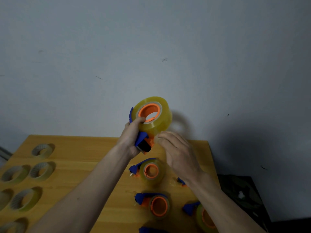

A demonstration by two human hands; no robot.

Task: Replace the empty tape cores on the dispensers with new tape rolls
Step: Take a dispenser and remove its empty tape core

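My left hand (pixel 133 133) grips a blue and orange tape dispenser (pixel 143 142) raised above the wooden table (pixel 94 152). A full yellowish tape roll (pixel 155 115) sits on the dispenser's orange hub, and my left thumb rests on the roll's edge. My right hand (pixel 178 152) is just right of the dispenser's lower end, fingers loosely bent near the roll's underside; whether it pinches the clear tape end is unclear. On the table lie a dispenser with a tape roll (pixel 149 170), a dispenser with a thin core (pixel 156 205), and another with a roll (pixel 202 216) at the right.
Several loose tape rolls (pixel 42 170) lie in rows on the table's left side. A fourth blue dispenser part (pixel 148 230) shows at the bottom edge. A grey wall rises behind the table. A dark object (pixel 242 195) sits beyond the table's right edge.
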